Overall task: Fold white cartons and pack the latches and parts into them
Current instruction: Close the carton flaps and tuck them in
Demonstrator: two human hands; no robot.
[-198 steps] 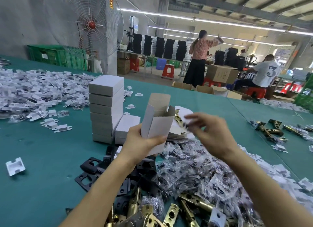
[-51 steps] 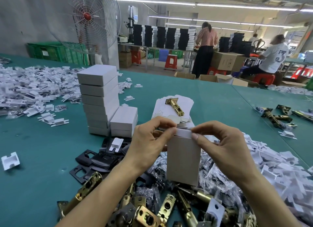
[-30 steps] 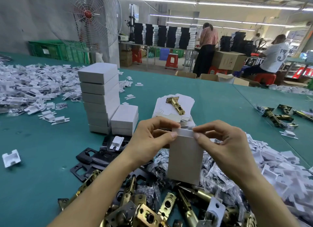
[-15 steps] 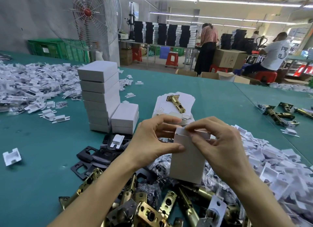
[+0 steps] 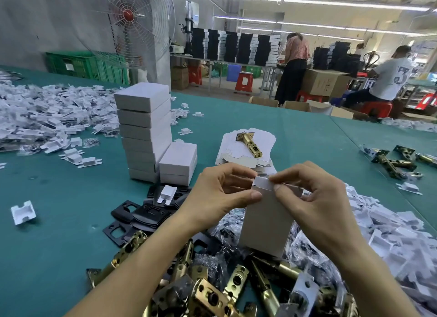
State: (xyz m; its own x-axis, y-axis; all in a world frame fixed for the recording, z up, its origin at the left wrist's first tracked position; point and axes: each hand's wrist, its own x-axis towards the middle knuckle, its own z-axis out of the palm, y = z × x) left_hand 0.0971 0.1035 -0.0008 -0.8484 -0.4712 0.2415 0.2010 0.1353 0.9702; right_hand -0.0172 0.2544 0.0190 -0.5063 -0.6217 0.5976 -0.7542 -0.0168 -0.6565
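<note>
I hold a white carton (image 5: 266, 224) upright above the heap of parts. My left hand (image 5: 220, 196) grips its upper left edge, thumb on the front face. My right hand (image 5: 309, 198) pinches the small top flap at the carton's open end. Brass latches (image 5: 212, 290) and bagged parts (image 5: 227, 231) lie under it. Behind it, a single brass latch (image 5: 250, 144) rests on a stack of flat carton blanks (image 5: 267, 139).
A tall stack of closed white cartons (image 5: 144, 129) and a low stack (image 5: 178, 163) stand left of centre. Black plates (image 5: 142, 215) lie by my left wrist. White plastic inserts are heaped at far left (image 5: 40, 118) and right (image 5: 390, 224). People work at tables behind.
The carton was open earlier with my right hand at its mouth. Over the last second both hands stay at its top, and my right fingers have bent the top flap inward.
</note>
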